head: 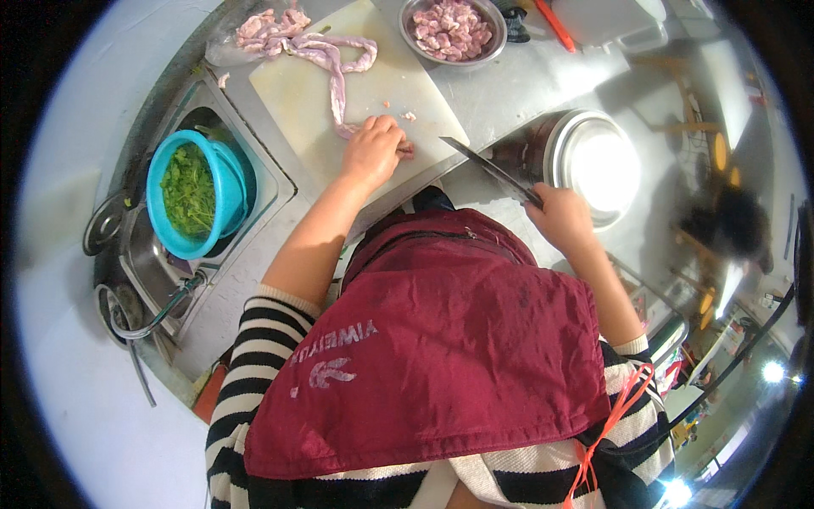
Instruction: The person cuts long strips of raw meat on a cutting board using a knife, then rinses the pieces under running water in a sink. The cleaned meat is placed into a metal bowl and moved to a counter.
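Note:
My left hand presses on the near end of a long pale-pink strip of raw meat, possibly intestine, on a white plastic cutting board. A short cut end shows past my fingertips. In my right hand is the handle of a knife. Its dark blade is seen nearly edge-on, tilted above the board's right corner and the counter edge, apart from the meat. The strip loops back to a clump of raw meat on a clear plastic bag. Small scraps lie on the board.
A steel bowl of cut meat pieces stands behind the board, near a red-orange handle. Left, a blue basin of leafy greens sits in the sink, by the faucet. A large lidded metal container stands right.

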Action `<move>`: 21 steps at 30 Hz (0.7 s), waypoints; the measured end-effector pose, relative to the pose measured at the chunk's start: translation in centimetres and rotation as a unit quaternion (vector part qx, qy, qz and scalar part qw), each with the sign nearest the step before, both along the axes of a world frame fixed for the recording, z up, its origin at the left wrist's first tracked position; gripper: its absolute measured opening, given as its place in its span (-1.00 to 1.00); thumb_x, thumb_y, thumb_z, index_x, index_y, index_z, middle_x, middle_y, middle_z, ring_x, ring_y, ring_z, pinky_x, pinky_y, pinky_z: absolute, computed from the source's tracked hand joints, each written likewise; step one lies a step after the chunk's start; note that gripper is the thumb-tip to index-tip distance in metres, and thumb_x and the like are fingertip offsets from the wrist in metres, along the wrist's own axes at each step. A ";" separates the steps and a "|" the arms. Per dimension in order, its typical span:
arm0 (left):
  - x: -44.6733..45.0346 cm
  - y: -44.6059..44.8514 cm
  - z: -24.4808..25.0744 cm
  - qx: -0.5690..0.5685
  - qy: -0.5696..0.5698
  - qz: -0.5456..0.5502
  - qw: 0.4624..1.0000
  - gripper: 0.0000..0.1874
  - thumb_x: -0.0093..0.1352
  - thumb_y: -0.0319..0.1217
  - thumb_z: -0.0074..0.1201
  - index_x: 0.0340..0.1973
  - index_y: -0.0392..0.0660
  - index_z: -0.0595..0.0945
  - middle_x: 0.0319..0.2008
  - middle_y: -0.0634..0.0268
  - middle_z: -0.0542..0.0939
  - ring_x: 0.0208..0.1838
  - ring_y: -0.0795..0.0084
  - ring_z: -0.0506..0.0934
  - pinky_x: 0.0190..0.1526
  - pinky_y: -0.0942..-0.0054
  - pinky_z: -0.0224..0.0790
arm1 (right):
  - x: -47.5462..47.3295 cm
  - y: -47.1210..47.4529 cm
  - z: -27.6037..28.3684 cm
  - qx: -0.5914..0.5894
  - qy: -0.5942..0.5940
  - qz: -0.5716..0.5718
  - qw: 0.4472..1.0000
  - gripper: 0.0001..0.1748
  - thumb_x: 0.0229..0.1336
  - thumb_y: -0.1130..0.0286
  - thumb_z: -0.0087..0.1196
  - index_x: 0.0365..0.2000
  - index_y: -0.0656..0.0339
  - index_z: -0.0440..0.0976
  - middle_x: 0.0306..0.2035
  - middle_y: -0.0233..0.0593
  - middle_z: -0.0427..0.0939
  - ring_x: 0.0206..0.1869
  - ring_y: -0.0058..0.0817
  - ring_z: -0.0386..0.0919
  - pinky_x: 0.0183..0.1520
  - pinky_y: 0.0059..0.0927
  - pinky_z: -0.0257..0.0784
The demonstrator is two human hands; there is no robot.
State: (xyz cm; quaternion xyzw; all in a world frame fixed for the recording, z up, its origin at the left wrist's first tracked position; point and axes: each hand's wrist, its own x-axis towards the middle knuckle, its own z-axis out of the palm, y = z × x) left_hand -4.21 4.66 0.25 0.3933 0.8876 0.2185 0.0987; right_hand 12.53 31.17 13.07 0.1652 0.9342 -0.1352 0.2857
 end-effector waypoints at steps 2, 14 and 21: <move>-1.1 0.7 0.9 -0.062 -0.063 -0.033 0.996 -0.86 0.23 -0.40 0.18 -0.34 -0.12 0.55 -0.23 0.23 0.57 -0.13 0.16 0.53 -0.08 0.22 0.40 | 0.3 0.0 -0.4 -0.023 0.064 -0.026 0.997 -0.69 0.04 0.25 0.08 -0.20 0.15 0.54 -0.42 0.02 0.59 -0.29 0.02 0.56 -0.18 -0.01 0.44; 2.1 -5.0 20.7 0.561 -0.442 0.344 0.610 -0.92 0.40 -0.47 0.07 -0.23 -0.16 0.50 -0.23 0.31 0.57 -0.18 0.45 0.58 -0.08 0.42 0.54 | -10.2 -8.7 -6.8 -0.020 0.291 0.098 0.952 -0.37 -0.02 0.50 0.04 0.15 -0.07 0.40 -0.21 -0.04 0.45 -0.15 -0.07 0.48 -0.08 -0.09 0.45; 6.5 -9.4 26.5 0.600 -0.358 0.380 0.607 -0.79 0.37 -0.52 0.11 -0.10 -0.26 0.54 -0.18 0.29 0.55 -0.18 0.45 0.58 -0.10 0.43 0.54 | -11.7 -15.8 4.1 -0.351 0.423 0.165 0.819 -0.48 0.05 0.36 0.18 0.08 0.07 0.46 -0.01 -0.12 0.45 -0.13 -0.33 0.49 -0.07 -0.36 0.45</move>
